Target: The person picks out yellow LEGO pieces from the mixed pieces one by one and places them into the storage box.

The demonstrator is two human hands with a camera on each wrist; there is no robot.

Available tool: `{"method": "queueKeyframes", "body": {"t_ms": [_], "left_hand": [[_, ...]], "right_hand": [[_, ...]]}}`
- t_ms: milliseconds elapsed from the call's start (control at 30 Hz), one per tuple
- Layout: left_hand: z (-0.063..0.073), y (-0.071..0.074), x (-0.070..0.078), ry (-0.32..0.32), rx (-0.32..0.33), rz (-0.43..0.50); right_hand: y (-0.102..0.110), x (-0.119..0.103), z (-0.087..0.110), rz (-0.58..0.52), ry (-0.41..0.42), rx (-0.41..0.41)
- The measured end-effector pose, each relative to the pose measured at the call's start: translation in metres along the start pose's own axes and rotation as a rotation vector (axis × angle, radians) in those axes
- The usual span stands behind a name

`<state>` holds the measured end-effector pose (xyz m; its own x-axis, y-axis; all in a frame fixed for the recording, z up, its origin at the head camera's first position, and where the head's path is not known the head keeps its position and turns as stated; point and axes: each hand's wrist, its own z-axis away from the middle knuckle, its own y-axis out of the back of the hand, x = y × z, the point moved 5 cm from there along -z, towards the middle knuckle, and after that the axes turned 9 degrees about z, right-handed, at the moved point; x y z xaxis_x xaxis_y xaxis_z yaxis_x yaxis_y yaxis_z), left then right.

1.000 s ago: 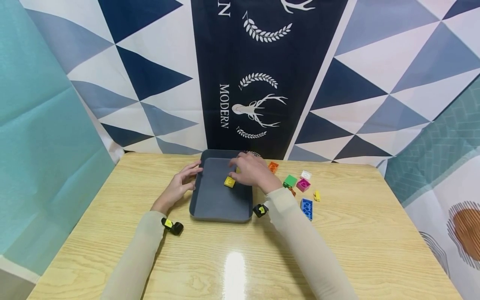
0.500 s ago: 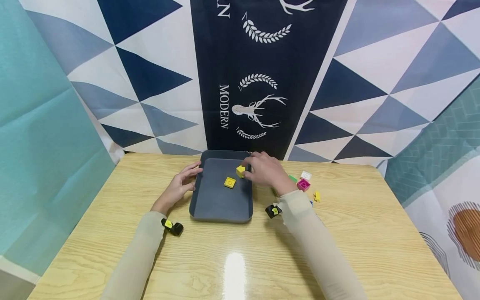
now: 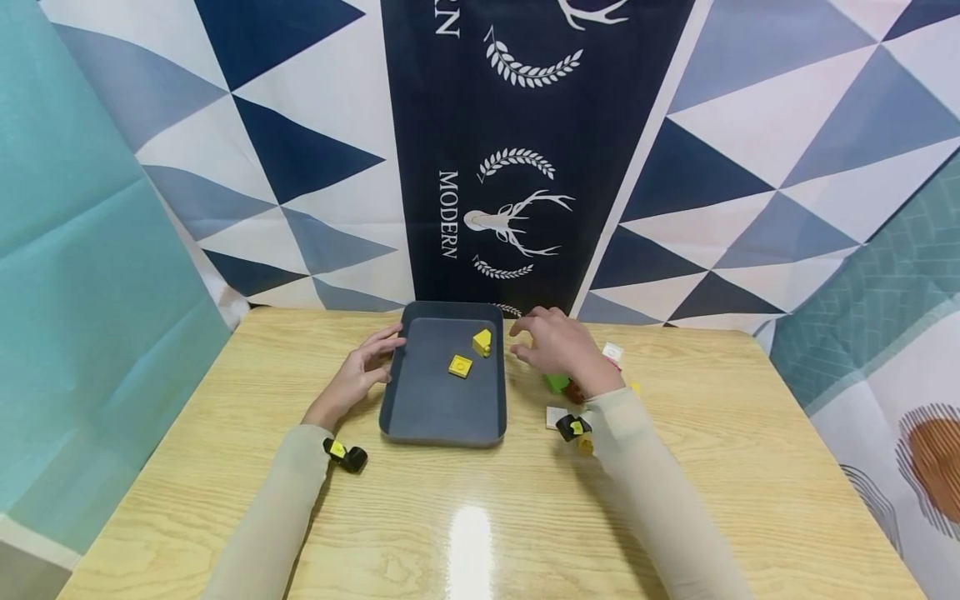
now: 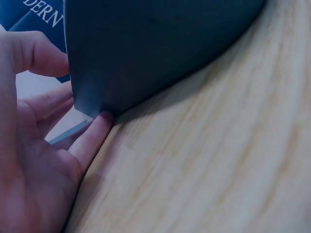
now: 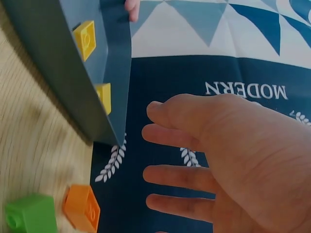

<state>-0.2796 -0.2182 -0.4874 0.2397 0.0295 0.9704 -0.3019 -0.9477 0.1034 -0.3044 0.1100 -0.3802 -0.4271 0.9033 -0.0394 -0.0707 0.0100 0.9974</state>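
Observation:
My left hand (image 3: 358, 371) rests on the left edge of a dark grey tray (image 3: 442, 417), its fingertips touching the wall (image 4: 112, 63). Inside the tray lie a yellow square toy brick (image 3: 461, 366) and, further back near the right wall, a taller yellow brick (image 3: 482, 342) with a sloped top. My right hand (image 3: 558, 343) hovers just outside the right rim with nothing in it. In the right wrist view its fingers (image 5: 180, 177) are extended and spread apart.
Several loose bricks lie on the wooden table right of the tray, partly hidden under the right arm: green (image 5: 31, 213), orange (image 5: 81, 208), white (image 3: 555, 417) and others. A patterned cloth (image 3: 487, 167) hangs directly behind the table.
My right hand has let go of the taller yellow brick inside the tray and moved right, out past the rim. The left hand has stayed in place.

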Motion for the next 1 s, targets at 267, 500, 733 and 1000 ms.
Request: {"method": "queueKeyframes", "body": {"t_ms": [267,500,733,1000], "left_hand": [[0.000,0.000,0.001,0.007,0.006,0.001],[-0.001,-0.001,0.001,-0.002,0.005,-0.009],[-0.002,-0.002,0.001,0.014,0.003,-0.001],[0.000,-0.002,0.002,0.003,0.000,-0.001]], "right_hand": [[0.000,0.017,0.008,-0.002,0.001,0.028],[0.002,0.029,0.015,-0.008,-0.019,0.033],[0.001,0.043,0.026,0.009,-0.042,0.025],[-0.002,0.062,0.036,0.036,-0.049,0.031]]}}
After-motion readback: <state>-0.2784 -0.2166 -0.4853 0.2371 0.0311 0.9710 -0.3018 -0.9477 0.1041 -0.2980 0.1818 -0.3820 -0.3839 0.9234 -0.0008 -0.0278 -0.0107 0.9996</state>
